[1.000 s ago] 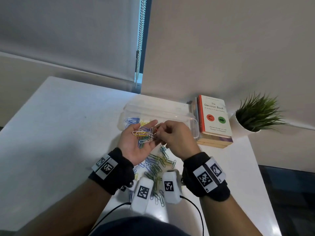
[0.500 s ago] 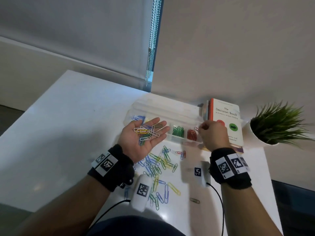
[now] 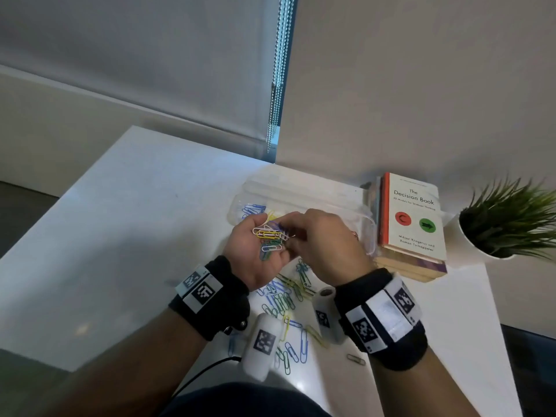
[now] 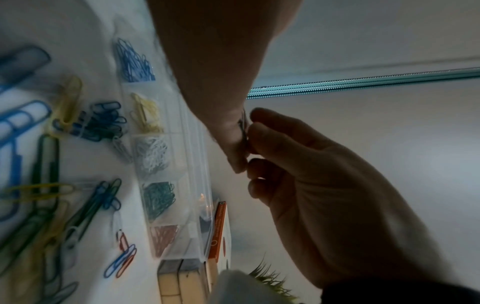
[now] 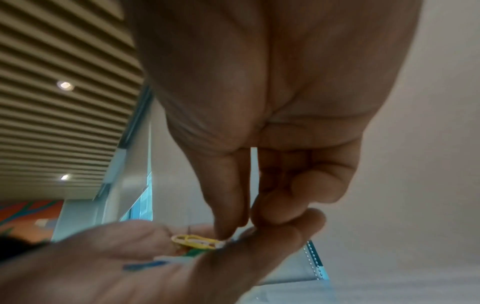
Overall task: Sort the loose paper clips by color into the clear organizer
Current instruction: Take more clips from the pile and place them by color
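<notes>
white table point(image 3: 120, 236): right hand point(image 3: 325, 245) picks clips point(image 3: 269, 239) from left hand point(image 3: 255, 251).

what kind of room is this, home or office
Probably an office or study desk, though I can't be sure. A white table sits against a window with a roller blind, with a stack of books and a small potted plant. The right wrist view shows a slatted ceiling with recessed lights.

- A white table point(image 3: 126, 224) fills the lower frame.
- A clear organizer point(image 3: 304, 195) sits at upper centre.
- Stacked books point(image 3: 412, 224) lie right of it.
- A potted plant point(image 3: 508, 221) stands far right.
- Loose paper clips point(image 3: 288, 299) are scattered at lower centre.
</notes>
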Tool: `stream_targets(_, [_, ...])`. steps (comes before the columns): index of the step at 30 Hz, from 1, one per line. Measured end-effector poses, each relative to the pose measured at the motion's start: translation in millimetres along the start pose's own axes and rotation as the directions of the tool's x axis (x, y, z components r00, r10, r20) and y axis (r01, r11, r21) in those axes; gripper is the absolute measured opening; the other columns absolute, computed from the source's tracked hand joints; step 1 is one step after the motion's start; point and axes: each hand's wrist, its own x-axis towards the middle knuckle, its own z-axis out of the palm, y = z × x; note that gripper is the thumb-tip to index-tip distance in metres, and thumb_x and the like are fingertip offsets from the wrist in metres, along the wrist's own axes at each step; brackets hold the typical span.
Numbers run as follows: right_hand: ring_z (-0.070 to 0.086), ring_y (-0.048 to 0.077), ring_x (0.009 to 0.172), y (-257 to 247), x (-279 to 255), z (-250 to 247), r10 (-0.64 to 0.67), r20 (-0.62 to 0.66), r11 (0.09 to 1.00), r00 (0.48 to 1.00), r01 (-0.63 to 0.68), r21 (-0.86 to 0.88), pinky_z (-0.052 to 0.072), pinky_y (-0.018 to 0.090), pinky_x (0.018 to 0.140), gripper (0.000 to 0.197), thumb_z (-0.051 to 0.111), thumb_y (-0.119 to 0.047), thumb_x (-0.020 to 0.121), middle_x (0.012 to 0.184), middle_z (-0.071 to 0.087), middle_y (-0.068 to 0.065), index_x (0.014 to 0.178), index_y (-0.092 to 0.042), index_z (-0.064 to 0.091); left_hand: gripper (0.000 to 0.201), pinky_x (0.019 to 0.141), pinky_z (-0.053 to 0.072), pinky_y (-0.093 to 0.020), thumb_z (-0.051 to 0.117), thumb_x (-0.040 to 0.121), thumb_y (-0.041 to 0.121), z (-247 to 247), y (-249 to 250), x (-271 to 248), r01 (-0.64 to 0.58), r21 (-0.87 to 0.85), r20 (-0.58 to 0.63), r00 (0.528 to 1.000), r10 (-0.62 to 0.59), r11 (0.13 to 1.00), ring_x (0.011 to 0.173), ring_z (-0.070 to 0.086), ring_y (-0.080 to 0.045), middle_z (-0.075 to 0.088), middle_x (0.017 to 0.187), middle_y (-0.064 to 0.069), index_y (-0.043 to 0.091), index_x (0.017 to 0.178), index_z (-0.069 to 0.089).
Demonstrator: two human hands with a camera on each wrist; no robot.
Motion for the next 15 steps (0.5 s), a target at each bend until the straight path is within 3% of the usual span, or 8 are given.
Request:
stream_targets(3, [0.054, 0.017, 0.095, -4.2, -1.2, 1.3, 0.004, 0.041, 0.999, 0.999, -0.002, -0.036, 0.039, 0.028, 0.076, 0.040, 0.062, -0.017, 0.084, 0.090, 0.051, -0.005, 0.117, -0.037, 0.063, 0.054, 0.082, 0.040, -0.032, 0.027, 0.098, 0.031, -2.2, 0.0, -1.7, -0.001, 0.010, -0.033, 0.999, 0.002, 1.000, 0.076, 0.061, -0.024, 0.062, 0.089, -0.016, -0.006, 0.093, 0.066])
stream_targets(6, [0.055, 0.019, 0.088, -4.7, -1.8, 3.4, 0.016, 0.029, 1.000, 0.999, -0.015, -0.025, 0.043, 0.031, 0.076, 0.030, 0.063, -0.012, 0.082, 0.089, 0.053, -0.001, 0.107, -0.028, 0.067, 0.054, 0.083, 0.036, -0.031, 0.028, 0.095, 0.032, -4.3, -1.1, -1.6, 0.022, 0.024, -0.025, 0.999, -0.021, 0.999, 0.081, 0.055, -0.024, 0.058, 0.093, -0.016, -0.008, 0.100, 0.064])
stream_targets(9, [0.057, 0.023, 0.088, -2.2, -1.7, 4.0, 0.041, 0.027, 0.998, 0.999, -0.039, -0.055, 0.044, 0.033, 0.074, 0.015, 0.064, -0.012, 0.081, 0.090, 0.055, 0.003, 0.093, -0.020, 0.066, 0.064, 0.081, 0.037, -0.031, 0.022, 0.097, 0.034, -3.3, -2.9, -4.3, 0.040, 0.041, 0.009, 0.999, -0.040, 0.998, 0.070, 0.057, -0.025, 0.062, 0.086, -0.017, -0.010, 0.091, 0.069])
stream_targets(11, [0.056, 0.020, 0.088, -1.5, -2.7, 3.5, 0.033, 0.029, 0.999, 0.999, -0.032, -0.033, 0.042, 0.029, 0.073, 0.024, 0.063, -0.012, 0.082, 0.090, 0.054, 0.002, 0.100, -0.027, 0.068, 0.066, 0.085, 0.039, -0.032, 0.022, 0.098, 0.034, -2.5, -2.8, -5.3, 0.045, 0.041, 0.017, 0.999, -0.046, 0.998, 0.075, 0.054, -0.025, 0.063, 0.089, -0.018, -0.011, 0.093, 0.069])
stream_targets(13, [0.054, 0.016, 0.085, -1.8, -4.0, 2.2, 0.016, 0.025, 1.000, 1.000, -0.016, -0.005, 0.038, 0.025, 0.070, 0.036, 0.061, -0.011, 0.084, 0.089, 0.053, -0.001, 0.110, -0.035, 0.067, 0.065, 0.088, 0.043, -0.036, 0.023, 0.097, 0.034, -2.6, -1.6, -4.9, 0.052, 0.034, 0.006, 0.999, -0.053, 0.998, 0.078, 0.053, -0.025, 0.063, 0.094, -0.019, -0.012, 0.101, 0.068])
stream_targets(15, [0.051, 0.015, 0.081, -1.7, -4.4, 1.8, 0.001, 0.017, 1.000, 1.000, -0.001, -0.016, 0.034, 0.020, 0.063, 0.034, 0.061, -0.011, 0.085, 0.084, 0.050, -0.004, 0.109, -0.034, 0.068, 0.062, 0.079, 0.054, -0.038, 0.024, 0.098, 0.034, -3.0, 0.5, -4.7, 0.057, 0.020, -0.003, 0.998, -0.057, 0.998, 0.076, 0.056, -0.026, 0.062, 0.098, -0.019, -0.012, 0.117, 0.060])
